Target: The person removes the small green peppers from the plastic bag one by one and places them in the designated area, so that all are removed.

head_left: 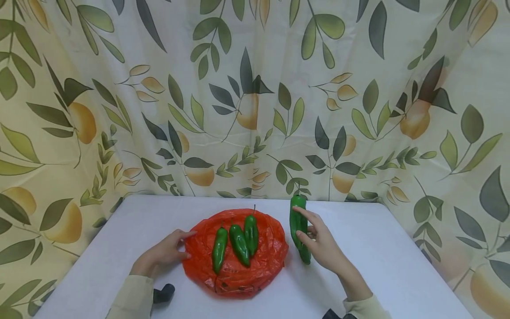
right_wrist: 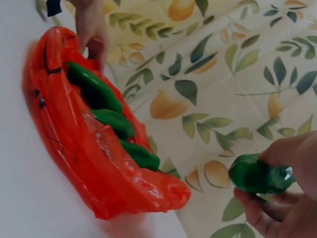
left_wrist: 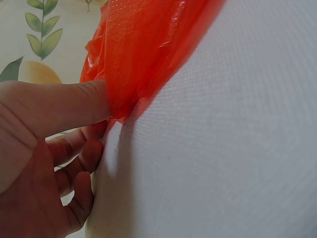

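Observation:
My right hand (head_left: 322, 241) pinches a long green chili pepper (head_left: 298, 221) between thumb and fingers, to the right of a red plastic bag (head_left: 199, 274). In the right wrist view the pepper (right_wrist: 255, 173) shows end-on in the grip. At the bag's left edge my left hand (head_left: 167, 250) pinches the thin plastic; the left wrist view has the thumb (left_wrist: 74, 104) against the bag (left_wrist: 143, 49), with the other fingers curled below. Three more green chili peppers (head_left: 239, 243) lie side by side on the bag, stems toward the back.
The bag lies on a white table (head_left: 155, 212). Behind the table hangs a curtain (head_left: 255, 146) printed with leaves and fruit. A dark object (head_left: 164, 293) is beside the left sleeve (head_left: 131, 297), and another dark piece (head_left: 336, 314) is by the right sleeve.

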